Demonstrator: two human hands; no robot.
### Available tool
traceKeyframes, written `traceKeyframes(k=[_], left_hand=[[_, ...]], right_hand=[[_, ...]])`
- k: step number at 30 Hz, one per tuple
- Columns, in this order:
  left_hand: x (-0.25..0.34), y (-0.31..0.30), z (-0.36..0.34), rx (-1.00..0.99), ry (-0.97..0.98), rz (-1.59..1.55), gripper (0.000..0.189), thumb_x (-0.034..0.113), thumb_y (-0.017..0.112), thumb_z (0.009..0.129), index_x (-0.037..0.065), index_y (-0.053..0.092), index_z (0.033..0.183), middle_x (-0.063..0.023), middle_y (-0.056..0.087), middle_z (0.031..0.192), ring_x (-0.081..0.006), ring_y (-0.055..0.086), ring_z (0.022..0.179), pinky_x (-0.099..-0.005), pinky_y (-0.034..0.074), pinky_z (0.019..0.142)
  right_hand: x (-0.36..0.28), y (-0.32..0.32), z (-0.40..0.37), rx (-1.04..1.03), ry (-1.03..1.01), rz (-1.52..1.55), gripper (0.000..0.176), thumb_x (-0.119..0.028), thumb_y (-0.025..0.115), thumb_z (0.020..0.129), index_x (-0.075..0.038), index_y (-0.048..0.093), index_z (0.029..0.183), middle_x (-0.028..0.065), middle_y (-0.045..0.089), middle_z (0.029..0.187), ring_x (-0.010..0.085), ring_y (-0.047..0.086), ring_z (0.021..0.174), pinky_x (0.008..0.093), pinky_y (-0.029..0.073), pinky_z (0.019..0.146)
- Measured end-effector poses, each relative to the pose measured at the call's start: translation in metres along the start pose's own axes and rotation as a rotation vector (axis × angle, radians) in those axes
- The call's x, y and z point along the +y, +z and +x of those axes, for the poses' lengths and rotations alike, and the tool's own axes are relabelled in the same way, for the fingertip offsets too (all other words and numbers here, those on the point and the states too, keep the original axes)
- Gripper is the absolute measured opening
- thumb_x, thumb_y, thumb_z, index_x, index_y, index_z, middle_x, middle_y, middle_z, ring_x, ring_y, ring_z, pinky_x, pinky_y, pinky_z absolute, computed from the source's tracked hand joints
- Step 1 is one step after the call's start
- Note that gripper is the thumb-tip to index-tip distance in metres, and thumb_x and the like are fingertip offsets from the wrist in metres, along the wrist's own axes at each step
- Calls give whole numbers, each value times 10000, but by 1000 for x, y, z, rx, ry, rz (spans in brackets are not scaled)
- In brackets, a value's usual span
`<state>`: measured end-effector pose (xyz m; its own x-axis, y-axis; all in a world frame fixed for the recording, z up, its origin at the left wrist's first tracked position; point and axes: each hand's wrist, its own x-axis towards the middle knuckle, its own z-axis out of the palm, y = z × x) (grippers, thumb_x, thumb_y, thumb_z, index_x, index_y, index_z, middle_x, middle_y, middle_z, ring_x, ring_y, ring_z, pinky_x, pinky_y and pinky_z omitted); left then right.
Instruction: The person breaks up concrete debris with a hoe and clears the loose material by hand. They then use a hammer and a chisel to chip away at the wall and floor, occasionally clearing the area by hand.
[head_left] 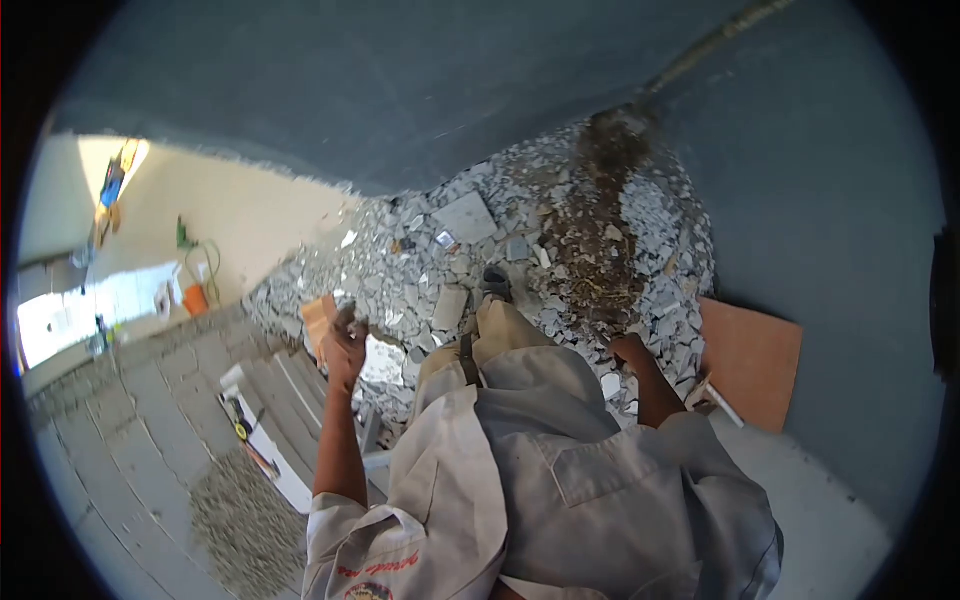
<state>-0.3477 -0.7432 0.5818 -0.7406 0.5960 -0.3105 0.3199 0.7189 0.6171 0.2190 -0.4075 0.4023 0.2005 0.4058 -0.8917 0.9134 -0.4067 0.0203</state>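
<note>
My left hand (344, 352) hangs over the rubble with its fingers loosely bent and thumb apart. Right beside it is a small orange-brown slab (318, 325); I see no clear grip on it. My right hand (630, 349) is low on the right with fingers curled in, and what they may hold is too dark and small to make out. Below both hands spreads broken grey rubble (415, 265), crossed by a strip of brown soil (605, 245). A dark shoe (495, 283) stands on the rubble between the hands.
Dark grey walls (330, 90) close in ahead and to the right. An orange-brown board (755, 365) leans at the right. On the left are steps (290, 390), a white plank (275, 450) with tools, a sand pile (250, 515) and an orange bucket (195, 299).
</note>
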Motion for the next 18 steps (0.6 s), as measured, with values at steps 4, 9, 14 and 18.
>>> traceKeyframes(k=[4,9,14,18], left_hand=[[130,-35,84,238,318,-83,374,99,678,938,-26,634,1288,-180,684,1244,-237,642,1098,-355,478,973],[277,-81,134,463,689,76,368,221,705,964,19,652,1267,-168,673,1272,-300,627,1187,-409,493,996],[333,-99,182,542,673,87,545,357,731,939,10,610,1340,-199,626,1337,-327,599,1245,-456,469,1031],[349,-110,205,498,626,9,626,393,753,921,-12,582,1368,-236,598,1367,-336,572,1285,-456,462,1039]], right_hand=[[-21,1,-42,-8,-68,147,323,-86,816,709,133,633,860,175,661,823,266,605,697,458,482,628],[36,39,-11,-56,-80,-21,417,-129,847,650,102,694,961,196,726,943,307,708,814,426,560,693],[72,65,-51,-125,-16,-35,475,-182,882,612,55,726,994,186,742,994,289,728,879,416,585,746],[128,127,-41,-116,-18,-40,362,-205,816,625,-15,742,924,141,749,917,250,720,839,389,570,737]])
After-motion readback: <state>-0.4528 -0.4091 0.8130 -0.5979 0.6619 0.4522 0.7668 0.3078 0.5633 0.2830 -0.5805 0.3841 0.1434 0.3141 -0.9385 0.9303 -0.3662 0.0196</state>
